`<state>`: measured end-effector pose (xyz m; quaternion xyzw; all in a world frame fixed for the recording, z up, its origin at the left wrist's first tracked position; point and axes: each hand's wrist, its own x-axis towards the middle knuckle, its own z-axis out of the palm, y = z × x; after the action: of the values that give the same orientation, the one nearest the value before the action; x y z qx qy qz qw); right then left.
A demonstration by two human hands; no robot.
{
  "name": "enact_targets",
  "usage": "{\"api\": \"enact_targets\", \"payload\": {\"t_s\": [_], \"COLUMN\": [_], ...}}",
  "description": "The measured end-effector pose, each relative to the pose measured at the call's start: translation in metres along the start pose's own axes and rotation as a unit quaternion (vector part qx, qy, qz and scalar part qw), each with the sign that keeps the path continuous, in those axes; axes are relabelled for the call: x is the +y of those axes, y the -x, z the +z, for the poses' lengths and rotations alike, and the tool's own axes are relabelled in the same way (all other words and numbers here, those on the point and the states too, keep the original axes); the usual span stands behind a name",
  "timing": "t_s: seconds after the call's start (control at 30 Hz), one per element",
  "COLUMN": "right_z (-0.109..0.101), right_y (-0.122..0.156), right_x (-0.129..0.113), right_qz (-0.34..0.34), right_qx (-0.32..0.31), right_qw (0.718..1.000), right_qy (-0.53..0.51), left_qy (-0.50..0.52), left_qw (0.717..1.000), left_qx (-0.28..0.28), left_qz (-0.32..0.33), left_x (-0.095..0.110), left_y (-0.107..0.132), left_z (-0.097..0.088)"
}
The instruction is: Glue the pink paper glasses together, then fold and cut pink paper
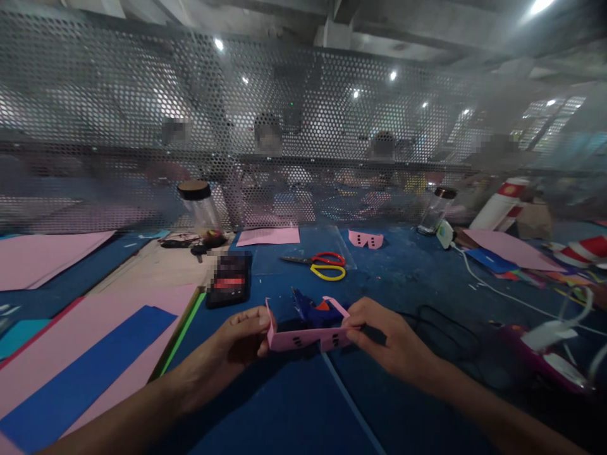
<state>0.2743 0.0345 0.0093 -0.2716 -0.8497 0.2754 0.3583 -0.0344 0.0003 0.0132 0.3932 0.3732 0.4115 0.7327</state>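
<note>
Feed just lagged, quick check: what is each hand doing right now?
Left hand: closed, pinching the left end of the pink paper cutout.
Right hand: closed, pinching its right end.

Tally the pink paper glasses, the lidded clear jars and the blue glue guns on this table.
Pink paper glasses: 2
Lidded clear jars: 2
Blue glue guns: 1
Total: 5

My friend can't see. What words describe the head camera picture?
Two hands hold a pink paper cutout above a blue table: the left hand grips one end, the right hand the other. A glue gun and scissors lie behind it.
</note>
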Motion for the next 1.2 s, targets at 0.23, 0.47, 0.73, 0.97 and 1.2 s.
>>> {"api": "enact_targets", "payload": {"t_s": [0.23,0.47,0.73,0.97,1.2], "right_z": [0.0001,0.0005,0.0,0.0002,0.0003], "right_y": [-0.0015,-0.0017,-0.002,-0.0009,-0.001], "right_x": [-0.0034,-0.0035,-0.0043,-0.003,-0.0031], "right_qz": [-0.005,-0.007,-0.007,-0.024,-0.025], "right_qx": [-0.008,-0.008,-0.014,-0.019,-0.023], "right_qw": [1.0,1.0,1.0,0.999,0.999], "right_qy": [-0.001,0.007,0.005,0.013,0.023], "left_qy": [0.017,0.073,0.002,-0.071,-0.072], "left_qw": [1.0,0.997,1.0,0.996,0.995], "left_qx": [-0.004,0.035,0.014,0.048,0.066], "left_qz": [-0.006,-0.009,0.006,0.014,0.017], "left_x": [0.0018,0.0005,0.0033,0.004,0.0023], "left_y": [0.0024,0.0037,0.0029,0.0021,0.0009], "left_z": [0.0067,0.0038,0.0074,0.006,0.0064]}}
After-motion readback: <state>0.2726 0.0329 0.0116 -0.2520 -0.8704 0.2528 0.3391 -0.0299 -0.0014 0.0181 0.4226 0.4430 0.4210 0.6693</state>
